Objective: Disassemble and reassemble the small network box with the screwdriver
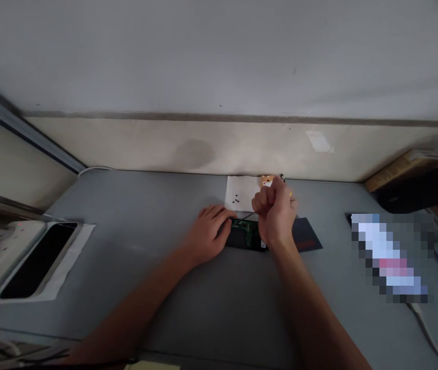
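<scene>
Black circuit-board device (247,235) lies on the table (219,308), between my hands. My left grip (212,232) clasps its left end; my right grip (276,213) is curled closed around a thin dark rod (249,215) angled toward the far edge.

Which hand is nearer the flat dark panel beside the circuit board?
Right. The right hand is just left of the dark panel; the left hand is at the circuit board, farther left.
</scene>
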Demonstrator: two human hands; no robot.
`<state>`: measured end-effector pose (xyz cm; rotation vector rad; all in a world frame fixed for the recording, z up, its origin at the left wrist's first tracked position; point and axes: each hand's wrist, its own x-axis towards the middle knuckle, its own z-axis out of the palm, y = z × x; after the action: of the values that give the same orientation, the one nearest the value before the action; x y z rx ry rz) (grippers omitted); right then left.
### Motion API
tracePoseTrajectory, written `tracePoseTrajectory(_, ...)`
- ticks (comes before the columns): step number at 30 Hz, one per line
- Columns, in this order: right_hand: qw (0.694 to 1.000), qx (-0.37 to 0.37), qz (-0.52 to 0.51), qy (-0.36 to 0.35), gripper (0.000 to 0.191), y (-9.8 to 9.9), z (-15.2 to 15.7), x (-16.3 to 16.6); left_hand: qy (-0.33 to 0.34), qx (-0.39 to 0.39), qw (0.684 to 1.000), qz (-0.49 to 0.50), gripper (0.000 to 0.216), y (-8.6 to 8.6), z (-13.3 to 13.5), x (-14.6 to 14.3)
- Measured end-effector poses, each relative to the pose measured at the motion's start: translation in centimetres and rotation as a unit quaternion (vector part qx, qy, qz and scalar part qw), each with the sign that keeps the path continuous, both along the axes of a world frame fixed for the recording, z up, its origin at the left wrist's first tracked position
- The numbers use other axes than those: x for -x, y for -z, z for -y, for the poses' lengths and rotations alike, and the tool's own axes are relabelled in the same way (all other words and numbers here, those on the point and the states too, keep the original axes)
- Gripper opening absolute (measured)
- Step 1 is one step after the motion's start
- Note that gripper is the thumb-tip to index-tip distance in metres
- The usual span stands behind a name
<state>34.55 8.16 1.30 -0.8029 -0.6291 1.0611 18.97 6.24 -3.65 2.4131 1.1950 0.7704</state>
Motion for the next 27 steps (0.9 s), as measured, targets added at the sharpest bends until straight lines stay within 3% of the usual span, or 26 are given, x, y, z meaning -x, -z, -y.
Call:
tracePoseTrajectory(14, 0.999, -0.011, 0.007, 0.03, 0.056, 0.1, -0.1, 0.2, 0.008, 0.005, 1.0, -0.026, 0.027, 0.0, 0.1, -0.1)
tracePoseTrajectory(20, 0.999, -0.004, 0.039, 0.034, 0.061, -0.2, -0.1, 0.9, 0.009, 0.004, 0.999, -0.03, 0.026, 0.1, 0.0, -0.1)
tracePoseTrajectory(27, 0.995, -0.009, 0.093, 0.047, 0.053, 0.4, -0.3, 1.4, 0.013, 0.007, 1.0, -0.026, 0.026, 0.2, 0.0, -0.1)
